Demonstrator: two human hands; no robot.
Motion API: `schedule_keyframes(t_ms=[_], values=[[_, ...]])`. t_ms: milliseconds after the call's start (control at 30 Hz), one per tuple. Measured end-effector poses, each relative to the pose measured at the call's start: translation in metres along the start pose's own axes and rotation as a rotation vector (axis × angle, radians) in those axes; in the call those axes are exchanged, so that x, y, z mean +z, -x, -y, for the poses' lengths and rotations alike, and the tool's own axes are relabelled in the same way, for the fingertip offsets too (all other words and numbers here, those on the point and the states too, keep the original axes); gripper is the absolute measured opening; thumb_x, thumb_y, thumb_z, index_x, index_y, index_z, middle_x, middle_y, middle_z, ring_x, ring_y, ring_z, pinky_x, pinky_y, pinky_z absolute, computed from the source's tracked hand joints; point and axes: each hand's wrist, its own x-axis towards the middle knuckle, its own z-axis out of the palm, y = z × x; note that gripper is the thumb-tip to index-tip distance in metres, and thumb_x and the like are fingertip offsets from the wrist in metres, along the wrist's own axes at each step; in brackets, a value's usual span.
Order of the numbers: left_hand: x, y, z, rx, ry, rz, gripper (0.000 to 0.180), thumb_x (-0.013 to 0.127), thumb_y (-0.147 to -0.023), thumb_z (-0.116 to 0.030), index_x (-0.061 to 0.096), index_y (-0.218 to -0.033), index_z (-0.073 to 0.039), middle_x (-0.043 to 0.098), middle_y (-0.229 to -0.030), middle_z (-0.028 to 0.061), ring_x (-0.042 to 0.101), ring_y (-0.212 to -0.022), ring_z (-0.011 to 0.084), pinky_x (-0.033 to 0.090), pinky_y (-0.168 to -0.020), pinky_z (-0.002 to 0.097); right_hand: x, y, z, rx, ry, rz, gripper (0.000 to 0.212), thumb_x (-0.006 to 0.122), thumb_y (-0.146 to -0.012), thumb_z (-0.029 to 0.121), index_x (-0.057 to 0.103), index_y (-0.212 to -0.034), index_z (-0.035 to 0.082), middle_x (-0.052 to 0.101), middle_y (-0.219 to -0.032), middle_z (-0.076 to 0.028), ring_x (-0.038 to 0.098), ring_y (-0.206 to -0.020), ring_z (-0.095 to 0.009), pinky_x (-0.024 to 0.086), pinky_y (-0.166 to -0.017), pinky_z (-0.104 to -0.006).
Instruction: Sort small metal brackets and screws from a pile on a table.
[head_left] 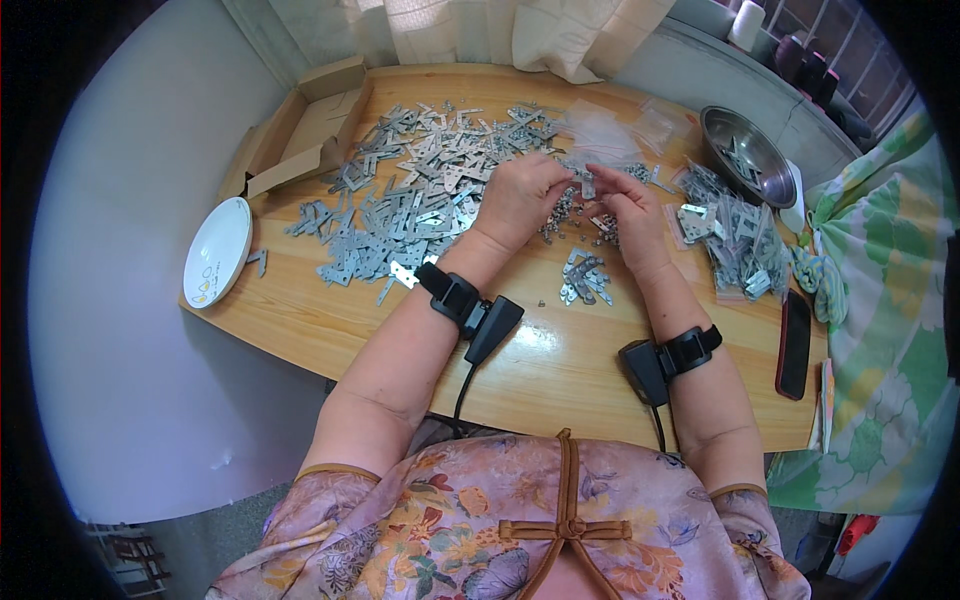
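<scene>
Over the middle of the wooden table, my left hand (519, 203) pinches a small flat metal bracket (588, 187) between thumb and fingers. My right hand (633, 218) meets it from the other side, its curled fingertips at the same bracket. Exactly how each fingertip grips is too small to make out. Loose screws (606, 228) lie below and between the hands. Nearer to me is a small pile of metal brackets (584, 277). A large heap of flat metal brackets (425, 190) spreads to the left of my left hand.
An open cardboard box (318, 118) stands at the far left, with a white plate (218, 252) at the table's left edge. On the right are filled plastic bags (738, 240), a metal bowl (768, 183) and a phone (794, 345). Clear bags (603, 128) lie at the back.
</scene>
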Motion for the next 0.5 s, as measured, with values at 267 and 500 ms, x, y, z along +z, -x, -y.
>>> schedule_keyframes(t_ms=[267,500], values=[[0.0047,0.0014,-0.0009,0.054,0.014,-0.048,0.007,0.066,-0.069,-0.007,0.062,-0.075,-0.006,0.060,-0.073,0.0093,0.059,-0.066,0.0254,0.048,-0.058,0.0314,-0.0062,-0.0025,-0.0024,0.141,-0.045,0.016,0.021,0.053,-0.086,0.020,0.058,-0.090,0.000,0.058,-0.074,-0.003,0.054,-0.057,-0.009,0.042,-0.045,-0.0191],[0.0062,0.0029,0.0016,0.028,-0.012,0.011,0.010,0.063,-0.069,-0.004,0.063,-0.080,-0.005,0.060,-0.074,0.0110,0.059,-0.066,0.0253,0.048,-0.059,0.0306,-0.0011,-0.0041,0.0031,0.158,-0.044,-0.011,0.018,0.057,-0.084,0.014,0.057,-0.095,0.000,0.058,-0.070,-0.003,0.053,-0.054,-0.008,0.042,-0.044,-0.0184]])
